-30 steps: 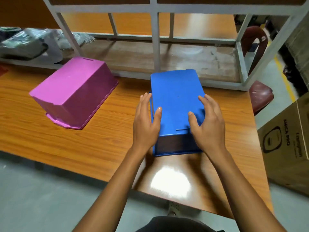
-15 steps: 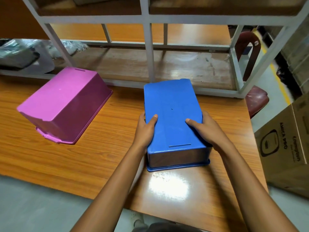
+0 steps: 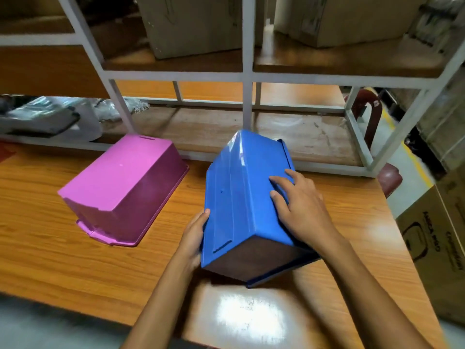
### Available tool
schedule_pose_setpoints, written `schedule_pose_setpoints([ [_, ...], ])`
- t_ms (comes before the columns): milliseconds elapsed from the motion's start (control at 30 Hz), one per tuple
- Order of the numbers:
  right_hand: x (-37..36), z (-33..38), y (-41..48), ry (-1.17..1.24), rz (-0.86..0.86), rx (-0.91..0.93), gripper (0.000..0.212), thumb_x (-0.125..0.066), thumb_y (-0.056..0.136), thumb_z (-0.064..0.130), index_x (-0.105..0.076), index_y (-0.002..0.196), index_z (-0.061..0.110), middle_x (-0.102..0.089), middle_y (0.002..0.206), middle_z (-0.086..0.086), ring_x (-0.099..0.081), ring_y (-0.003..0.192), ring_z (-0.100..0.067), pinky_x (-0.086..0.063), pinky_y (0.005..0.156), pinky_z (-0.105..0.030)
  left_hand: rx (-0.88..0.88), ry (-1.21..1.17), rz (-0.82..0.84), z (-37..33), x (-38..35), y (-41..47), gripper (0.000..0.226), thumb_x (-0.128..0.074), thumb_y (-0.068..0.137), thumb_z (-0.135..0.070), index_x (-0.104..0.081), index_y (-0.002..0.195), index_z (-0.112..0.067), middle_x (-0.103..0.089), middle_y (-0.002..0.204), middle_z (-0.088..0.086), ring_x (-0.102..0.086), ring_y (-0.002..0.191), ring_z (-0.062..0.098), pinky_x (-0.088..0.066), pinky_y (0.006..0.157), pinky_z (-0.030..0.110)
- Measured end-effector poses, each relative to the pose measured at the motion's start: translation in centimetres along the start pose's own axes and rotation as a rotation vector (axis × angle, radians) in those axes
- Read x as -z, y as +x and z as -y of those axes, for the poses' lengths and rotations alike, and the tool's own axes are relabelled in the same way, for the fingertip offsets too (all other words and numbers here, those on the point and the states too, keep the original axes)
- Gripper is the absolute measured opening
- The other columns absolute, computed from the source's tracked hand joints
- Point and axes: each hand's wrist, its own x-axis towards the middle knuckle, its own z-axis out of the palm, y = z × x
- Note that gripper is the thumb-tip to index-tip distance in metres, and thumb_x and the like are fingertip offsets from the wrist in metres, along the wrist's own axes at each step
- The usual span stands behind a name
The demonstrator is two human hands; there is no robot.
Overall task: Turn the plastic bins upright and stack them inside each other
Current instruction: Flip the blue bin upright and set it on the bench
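A blue plastic bin (image 3: 234, 197) is off the wooden table (image 3: 50, 260) and tilted, its bottom facing up and to the left, its rim low on the right. My left hand (image 3: 195, 238) grips its near left edge. My right hand (image 3: 299, 207) presses on its right side wall. A pink plastic bin (image 3: 120, 190) lies upside down on the table to the left, apart from the blue one and from both hands.
A white metal shelf frame (image 3: 247, 76) stands along the table's far edge, holding cardboard boxes (image 3: 201, 23) above and plastic-wrapped items (image 3: 47, 117) at left. A printed carton (image 3: 437, 238) and a dark red chair (image 3: 387, 175) are beyond the table's right edge.
The blue bin, lying flat upside down on the table before, is now lifted and tipped to the right between both hands. The camera has tilted up. The pink bin has stayed put.
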Motion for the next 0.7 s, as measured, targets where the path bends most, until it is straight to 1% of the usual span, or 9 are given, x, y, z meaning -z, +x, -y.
schedule_pose_setpoints([
  [67,-0.7,1.6,0.1,-0.058,0.074,-0.092,0.065,-0.04,0.094,0.063,-0.035,0.15,0.031,-0.015,0.164,-0.011,-0.019,0.149,-0.034,-0.029,0.113,-0.052,-0.155,0.15,-0.249,-1.3,1.6,0.3,0.025,-0.055,0.097,-0.014,-0.062,0.121,-0.009,-0.069,0.101,0.006,-0.066,0.081,0.014,-0.053,0.073,0.032],
  [133,-1.4,2.9,0.3,0.048,0.145,-0.153,0.079,-0.041,0.09,0.07,-0.02,0.156,0.031,-0.008,0.166,-0.012,-0.02,0.15,-0.034,-0.03,0.113,-0.048,-0.346,0.258,-0.382,-3.6,2.6,0.0,0.026,-0.06,0.093,-0.017,-0.064,0.118,-0.013,-0.068,0.101,0.003,-0.065,0.092,0.017,-0.051,0.086,0.039],
  [167,-1.7,3.5,0.4,0.134,0.16,-0.155,0.08,-0.045,0.091,0.066,-0.015,0.157,0.031,-0.016,0.165,-0.011,-0.028,0.147,-0.033,-0.034,0.11,-0.043,-0.429,0.278,-0.37,-5.0,2.6,-0.5,0.024,-0.061,0.091,-0.02,-0.066,0.115,-0.017,-0.069,0.108,0.004,-0.065,0.101,0.018,-0.049,0.092,0.041],
  [233,-2.3,4.8,0.6,0.306,0.146,-0.133,0.077,-0.055,0.095,0.05,-0.015,0.158,0.029,-0.039,0.156,-0.002,-0.044,0.138,-0.026,-0.039,0.099,-0.03,-0.456,0.229,-0.27,-7.3,1.6,-1.6,0.021,-0.058,0.095,-0.021,-0.065,0.114,-0.02,-0.068,0.116,0.002,-0.063,0.105,0.015,-0.047,0.089,0.038],
  [333,-3.3,6.5,0.8,0.528,0.021,-0.091,0.061,-0.061,0.095,0.022,-0.035,0.15,0.029,-0.055,0.131,0.018,-0.056,0.12,-0.009,-0.039,0.081,-0.007,-0.345,0.121,-0.056,-8.5,-0.4,-2.5,0.023,-0.053,0.099,-0.016,-0.06,0.12,-0.01,-0.068,0.112,0.006,-0.067,0.087,0.008,-0.053,0.073,0.028],
  [367,-3.5,6.9,0.9,0.582,-0.005,-0.093,0.056,-0.062,0.094,0.017,-0.04,0.145,0.03,-0.056,0.125,0.022,-0.058,0.114,-0.005,-0.039,0.079,-0.005,-0.331,0.117,-0.04,-8.5,-0.7,-2.4,0.024,-0.053,0.099,-0.013,-0.058,0.121,-0.008,-0.069,0.109,0.007,-0.069,0.083,0.007,-0.055,0.069,0.024],
  [467,-3.9,6.9,1.0,0.664,-0.031,-0.121,0.045,-0.06,0.094,0.012,-0.051,0.134,0.03,-0.065,0.121,0.017,-0.064,0.109,-0.004,-0.052,0.088,-0.023,-0.263,0.065,-0.015,-7.8,-0.7,-2.2,0.03,-0.054,0.097,-0.009,-0.055,0.127,-0.007,-0.071,0.111,0.013,-0.073,0.092,0.018,-0.058,0.07,0.027],
  [533,-3.9,6.8,0.9,0.663,-0.015,-0.133,0.043,-0.058,0.096,0.011,-0.052,0.134,0.029,-0.066,0.122,0.013,-0.063,0.109,-0.004,-0.051,0.085,-0.024,-0.247,0.07,-0.009,-7.0,-0.6,-2.1,0.032,-0.053,0.097,-0.006,-0.054,0.129,-0.011,-0.068,0.119,0.012,-0.07,0.103,0.025,-0.059,0.077,0.031],
  [700,-3.8,6.9,1.7,0.642,-0.036,-0.125,0.048,-0.053,0.092,0.003,-0.055,0.132,0.029,-0.068,0.12,0.014,-0.065,0.109,-0.007,-0.052,0.093,-0.033,-0.434,0.36,-0.034,-6.0,-0.8,-2.0,0.039,-0.051,0.097,0.002,-0.049,0.129,-0.02,-0.06,0.132,-0.001,-0.061,0.119,0.016,-0.051,0.093,0.026],
])
